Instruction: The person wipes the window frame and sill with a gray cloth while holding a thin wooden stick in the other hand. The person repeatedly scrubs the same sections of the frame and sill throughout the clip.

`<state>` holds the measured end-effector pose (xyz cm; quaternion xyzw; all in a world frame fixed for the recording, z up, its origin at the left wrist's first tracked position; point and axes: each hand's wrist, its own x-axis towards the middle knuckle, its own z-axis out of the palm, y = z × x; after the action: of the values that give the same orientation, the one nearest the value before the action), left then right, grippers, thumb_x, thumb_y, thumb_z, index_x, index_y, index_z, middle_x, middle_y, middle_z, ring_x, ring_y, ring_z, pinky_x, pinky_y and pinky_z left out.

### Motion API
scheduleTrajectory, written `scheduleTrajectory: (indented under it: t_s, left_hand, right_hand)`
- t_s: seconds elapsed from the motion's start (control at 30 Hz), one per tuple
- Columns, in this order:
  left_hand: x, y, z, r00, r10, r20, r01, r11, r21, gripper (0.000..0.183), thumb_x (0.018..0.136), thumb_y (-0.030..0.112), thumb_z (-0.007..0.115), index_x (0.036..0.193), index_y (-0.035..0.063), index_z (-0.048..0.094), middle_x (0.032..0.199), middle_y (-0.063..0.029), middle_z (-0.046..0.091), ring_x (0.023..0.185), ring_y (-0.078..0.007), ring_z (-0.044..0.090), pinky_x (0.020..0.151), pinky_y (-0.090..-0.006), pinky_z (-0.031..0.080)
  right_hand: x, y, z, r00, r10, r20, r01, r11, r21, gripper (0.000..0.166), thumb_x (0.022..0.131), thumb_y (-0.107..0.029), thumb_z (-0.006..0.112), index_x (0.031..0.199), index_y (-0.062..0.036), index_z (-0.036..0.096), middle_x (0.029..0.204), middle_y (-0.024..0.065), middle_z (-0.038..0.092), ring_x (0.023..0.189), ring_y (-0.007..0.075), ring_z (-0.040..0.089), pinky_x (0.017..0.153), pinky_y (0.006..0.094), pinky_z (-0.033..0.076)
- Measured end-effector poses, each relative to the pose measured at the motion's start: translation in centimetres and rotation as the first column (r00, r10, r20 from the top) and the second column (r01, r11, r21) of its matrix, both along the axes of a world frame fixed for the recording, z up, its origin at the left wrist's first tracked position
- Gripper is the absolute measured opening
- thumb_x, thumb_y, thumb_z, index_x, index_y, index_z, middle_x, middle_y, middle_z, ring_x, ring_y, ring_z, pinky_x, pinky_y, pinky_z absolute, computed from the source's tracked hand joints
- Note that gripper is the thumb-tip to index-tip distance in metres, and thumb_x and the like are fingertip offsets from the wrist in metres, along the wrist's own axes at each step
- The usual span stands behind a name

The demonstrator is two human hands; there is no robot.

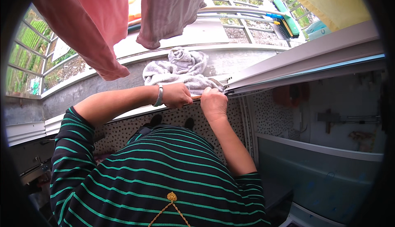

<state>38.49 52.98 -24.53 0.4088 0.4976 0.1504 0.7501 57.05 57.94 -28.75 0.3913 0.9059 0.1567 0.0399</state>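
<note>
At the window sill's inner edge my two hands are close together. My left hand (176, 95), with a bracelet at the wrist, has its fingers closed on one end of a thin orange-brown strip (196, 97). The fist of my right hand (214, 103) is closed at the strip's other end, beside the corner of the sliding window frame (247, 78). What the strip is, I cannot tell; most of it is hidden by the fingers. Just beyond both hands a crumpled grey-white towel (185, 69) lies on the grey sill (234, 61).
Pink clothing (98, 20) and a pale striped garment (171, 11) hang over the sill. Metal window bars (243, 26) stand outside, with a green broom head (285, 17) and poles resting there. A yellow cloth (333, 1) hangs at upper right; a glass-panelled partition (314, 162) stands at lower right.
</note>
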Motion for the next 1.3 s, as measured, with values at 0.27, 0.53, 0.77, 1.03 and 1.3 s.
scheduleTrajectory:
  t_s: [0.27,0.53,0.77,1.03,1.3]
  left_hand:
    - [-3.8,2.7,-2.6,0.984,-0.170,-0.044,0.174,0.981,0.090,0.024,0.092,0.025,0.056,0.099,0.0036,0.067,0.054,0.0064,0.038,0.044,-0.0052,0.032,0.039,-0.0220,0.025]
    - [-3.3,3.0,-3.3,0.990,-0.129,0.053,0.130,0.991,-0.018,0.023,0.091,0.024,0.058,0.097,0.0037,0.067,0.052,0.0054,0.038,0.043,-0.0059,0.034,0.037,-0.0224,0.026]
    - [-2.9,-3.6,1.4,0.996,0.029,-0.086,-0.036,0.996,-0.077,0.023,0.090,0.024,0.056,0.084,0.0037,0.064,0.049,0.0024,0.044,0.038,-0.0078,0.040,0.034,-0.0228,0.030]
    - [-1.7,-4.1,2.4,0.946,0.276,-0.170,-0.221,0.933,0.284,0.028,0.090,0.031,0.057,0.094,0.0047,0.065,0.054,-0.0042,0.055,0.047,-0.0144,0.056,0.043,-0.0272,0.043]
    - [3.4,2.4,-5.9,0.809,0.410,-0.421,0.447,0.037,0.894,0.037,0.075,0.017,0.064,0.112,0.0167,0.057,0.094,-0.0043,0.055,0.090,-0.0241,0.055,0.075,-0.0352,0.047]
  right_hand:
    - [-2.9,1.0,0.8,0.987,-0.066,0.148,0.095,0.975,-0.200,0.011,0.076,-0.014,0.058,0.074,-0.0110,0.069,0.070,0.0041,0.066,0.067,0.0194,0.065,0.053,0.0347,0.048]
    - [-2.6,1.0,0.8,0.992,-0.047,0.118,0.068,0.980,-0.186,0.011,0.077,-0.015,0.058,0.075,-0.0082,0.067,0.069,0.0069,0.065,0.066,0.0212,0.065,0.052,0.0343,0.049]
    - [-3.3,-3.2,1.4,0.994,0.091,-0.065,-0.096,0.992,-0.083,0.009,0.076,-0.014,0.057,0.069,-0.0094,0.054,0.064,0.0078,0.057,0.055,0.0218,0.062,0.046,0.0323,0.048]
    - [0.3,-2.1,4.2,0.885,0.035,-0.465,-0.133,0.975,-0.179,0.018,0.078,-0.020,0.061,0.068,-0.0085,0.052,0.061,0.0096,0.056,0.056,0.0255,0.061,0.051,0.0348,0.049]
    - [4.9,1.0,2.2,0.460,-0.610,-0.646,-0.092,0.690,-0.718,0.025,0.088,-0.016,0.051,0.068,-0.0014,0.054,0.051,0.0074,0.052,0.041,0.0168,0.049,0.043,0.0317,0.041]
